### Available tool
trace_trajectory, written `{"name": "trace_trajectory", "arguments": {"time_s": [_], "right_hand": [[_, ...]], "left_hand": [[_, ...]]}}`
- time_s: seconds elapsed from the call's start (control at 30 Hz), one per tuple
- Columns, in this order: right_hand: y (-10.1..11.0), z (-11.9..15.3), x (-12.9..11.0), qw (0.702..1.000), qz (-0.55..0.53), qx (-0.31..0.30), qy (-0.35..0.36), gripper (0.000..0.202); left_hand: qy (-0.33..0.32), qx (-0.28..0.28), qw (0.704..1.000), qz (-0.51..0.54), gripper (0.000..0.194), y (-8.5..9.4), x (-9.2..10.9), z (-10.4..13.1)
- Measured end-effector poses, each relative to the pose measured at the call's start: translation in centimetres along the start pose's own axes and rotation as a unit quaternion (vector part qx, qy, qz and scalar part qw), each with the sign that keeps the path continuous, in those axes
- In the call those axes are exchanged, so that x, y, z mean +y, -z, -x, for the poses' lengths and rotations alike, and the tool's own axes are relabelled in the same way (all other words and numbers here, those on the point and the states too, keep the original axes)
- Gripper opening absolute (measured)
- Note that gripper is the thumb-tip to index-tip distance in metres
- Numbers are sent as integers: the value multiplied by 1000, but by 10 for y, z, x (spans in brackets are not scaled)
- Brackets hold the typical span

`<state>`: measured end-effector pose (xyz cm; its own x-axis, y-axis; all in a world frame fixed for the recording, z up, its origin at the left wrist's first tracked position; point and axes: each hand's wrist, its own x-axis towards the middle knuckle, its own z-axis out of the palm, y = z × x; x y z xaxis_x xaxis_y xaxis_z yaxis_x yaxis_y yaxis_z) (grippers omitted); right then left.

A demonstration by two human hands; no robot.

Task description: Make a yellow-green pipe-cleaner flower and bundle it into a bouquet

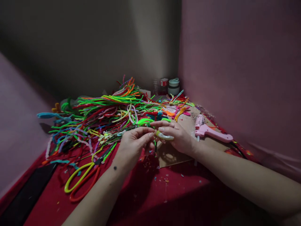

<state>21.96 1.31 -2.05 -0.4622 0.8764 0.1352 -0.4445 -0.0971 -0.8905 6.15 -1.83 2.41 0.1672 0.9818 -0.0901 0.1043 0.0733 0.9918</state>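
My left hand [135, 144] is closed in a pinch, thumb against forefinger, around a thin pipe-cleaner stem [155, 149] whose lower end hangs below the fingers. Bright green pipe-cleaner pieces [145, 121] show just beyond the fingertips; whether they join the stem is hidden. In my right hand [180, 138] is a small pale yellowish roll of tape [166, 137], its near edge turned toward the left fingertips. The fingertips of both hands nearly meet.
A large heap of coloured pipe cleaners [105, 110] spreads behind and left. Scissors [82, 182] with yellow and red handles lie at left, near a black flat object [30, 191]. A pink glue gun [213, 133] rests on cardboard [175, 157]. Jars [174, 87] stand behind.
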Motion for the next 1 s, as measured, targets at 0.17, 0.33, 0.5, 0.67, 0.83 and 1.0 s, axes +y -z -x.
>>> {"name": "trace_trajectory", "arguments": {"time_s": [0.17,0.33,0.5,0.67,0.83,1.0], "right_hand": [[-7,6,-2,985,158,37,55,35],[-10,8,-1,934,321,59,147,33],[-14,12,1,912,372,73,159,39],[-13,12,2,934,300,89,173,35],[-9,7,4,991,78,39,98,38],[-10,6,-1,1000,4,-2,2,42]], "left_hand": [[-13,29,999,16,17,-11,0,6],[-14,66,997,29,14,-18,-2,9],[-31,80,996,31,7,-24,-7,12],[-73,87,993,-17,6,-23,-7,16],[-73,83,994,-12,13,-7,-3,9],[6,-37,997,67,9,2,-2,4]]}}
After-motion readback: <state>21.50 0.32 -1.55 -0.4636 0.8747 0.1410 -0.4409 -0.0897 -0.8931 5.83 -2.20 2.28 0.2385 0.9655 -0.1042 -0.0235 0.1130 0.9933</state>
